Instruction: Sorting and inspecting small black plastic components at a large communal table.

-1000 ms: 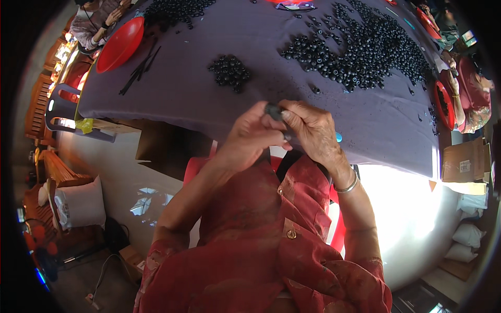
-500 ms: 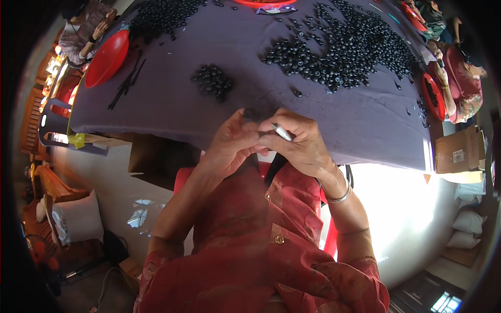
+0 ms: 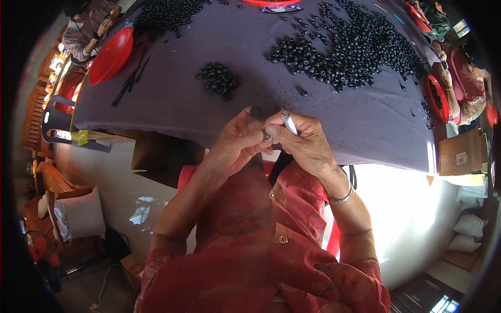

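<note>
My left hand [image 3: 236,145] is closed in a pinch just beyond the table's near edge. It holds a small round black piece [image 3: 266,135] at its fingertips. A second dark piece [image 3: 255,112] shows at its upper fingers. My right hand [image 3: 308,143], with a bangle at the wrist, is wrapped round a silvery white pen-like tool [image 3: 289,124]. Its thumb and fingertips meet the left hand at the small piece. The tool's lower end is hidden in the hand. Beyond my hands, a small heap of black bead-like pieces [image 3: 217,79] lies on the purple-grey tablecloth [image 3: 172,99].
A large spread of black pieces [image 3: 344,57] covers the right far table, another heap [image 3: 167,18] the far left. Red basins [image 3: 111,56] stand at the edges. Black strips [image 3: 130,78] lie at left. Co-workers' hands [image 3: 104,25] show on both sides. A cardboard box [image 3: 462,154] stands right.
The pen-like tool has tilted more upright in my right hand. The small black piece between my fingertips has come into view. The whole scene has shifted slightly to the right.
</note>
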Action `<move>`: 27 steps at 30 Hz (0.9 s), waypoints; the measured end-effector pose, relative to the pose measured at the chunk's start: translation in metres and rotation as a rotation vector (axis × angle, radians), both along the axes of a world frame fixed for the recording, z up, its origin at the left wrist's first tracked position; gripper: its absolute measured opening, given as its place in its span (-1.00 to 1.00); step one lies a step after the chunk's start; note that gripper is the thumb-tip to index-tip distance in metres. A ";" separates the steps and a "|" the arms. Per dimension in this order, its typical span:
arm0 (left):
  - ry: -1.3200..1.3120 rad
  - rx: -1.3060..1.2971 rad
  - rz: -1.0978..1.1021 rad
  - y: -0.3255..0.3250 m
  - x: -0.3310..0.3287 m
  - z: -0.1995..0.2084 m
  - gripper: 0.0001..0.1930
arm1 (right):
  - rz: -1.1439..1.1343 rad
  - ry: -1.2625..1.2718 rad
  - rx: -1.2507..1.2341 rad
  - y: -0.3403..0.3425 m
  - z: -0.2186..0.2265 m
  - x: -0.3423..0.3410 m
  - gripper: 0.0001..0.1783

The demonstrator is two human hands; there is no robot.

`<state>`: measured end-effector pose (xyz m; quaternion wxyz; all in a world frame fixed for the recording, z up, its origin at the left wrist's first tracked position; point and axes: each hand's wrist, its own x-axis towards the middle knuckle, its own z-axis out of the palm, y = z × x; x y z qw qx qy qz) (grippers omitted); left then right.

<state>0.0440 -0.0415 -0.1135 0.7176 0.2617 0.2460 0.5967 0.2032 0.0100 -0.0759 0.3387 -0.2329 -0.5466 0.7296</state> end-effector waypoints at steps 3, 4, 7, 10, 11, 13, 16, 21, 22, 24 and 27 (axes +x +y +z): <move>0.002 0.007 -0.011 0.000 0.000 -0.003 -0.66 | 0.017 -0.061 0.065 0.002 0.004 0.003 -0.93; 0.016 -0.005 0.013 -0.001 -0.001 -0.001 -0.66 | 0.007 -0.067 0.070 0.002 0.002 0.002 -0.93; 0.058 -0.038 0.007 -0.001 -0.002 0.003 -0.63 | 0.042 -0.007 0.030 0.002 -0.001 -0.002 -0.96; 0.054 -0.043 -0.020 -0.001 -0.001 0.000 -0.60 | 0.020 0.010 0.038 0.001 -0.008 -0.003 -0.95; 0.064 -0.080 0.022 -0.001 0.002 0.004 -0.64 | 0.017 -0.021 0.056 0.002 -0.008 -0.003 -0.95; 0.067 -0.112 0.061 -0.001 0.004 0.005 -0.67 | -0.050 -0.269 0.351 0.012 0.002 0.010 -0.88; 0.233 -0.109 0.254 0.001 -0.011 0.002 -0.74 | -0.362 -0.779 0.956 0.042 -0.004 0.047 -0.84; 1.064 0.128 0.472 0.026 -0.046 -0.021 -0.83 | -0.550 -1.066 1.084 0.109 -0.023 0.092 -0.88; 1.303 0.187 0.540 0.029 -0.049 -0.022 -0.83 | -0.507 -0.991 1.179 0.120 -0.031 0.097 -0.87; 1.403 0.273 0.652 0.035 -0.051 -0.024 -0.80 | -0.433 -1.027 1.250 0.123 -0.033 0.098 -0.83; 1.571 0.374 0.761 0.040 -0.057 -0.028 -0.76 | -0.306 -1.128 1.321 0.125 -0.031 0.090 -0.82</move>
